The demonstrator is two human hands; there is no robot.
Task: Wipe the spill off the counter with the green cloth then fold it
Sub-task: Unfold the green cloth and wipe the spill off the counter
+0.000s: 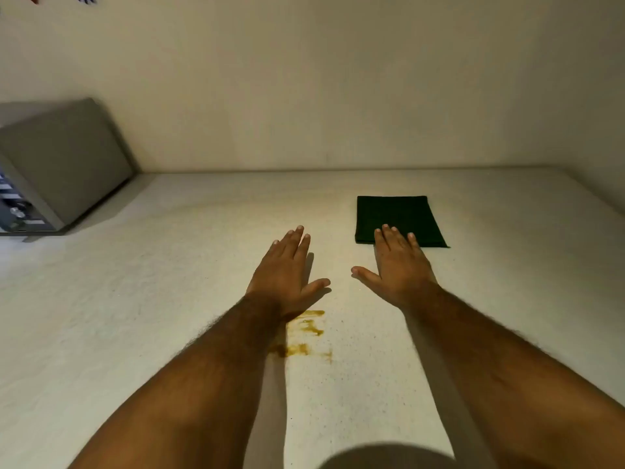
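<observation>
My two bare hands reach out flat over a pale counter, the right one at the near edge of a folded green cloth.

My right hand [397, 269] is spread open, palm down and holding nothing, its fingertips [385, 229] overlapping the near edge of the green cloth [395, 216]. The cloth lies straight ahead of that hand, a neat dark rectangle whose long axis runs away from me towards the wall. My left hand [287, 270] is also open and empty, well apart from the cloth, so I judge the right hand should take it. The spill [306, 333], a yellow-brown smear, lies on the counter [135, 299] nearer to me, beside my left forearm. A grey appliance [64, 160] stands far left; I see no containers anywhere.
</observation>
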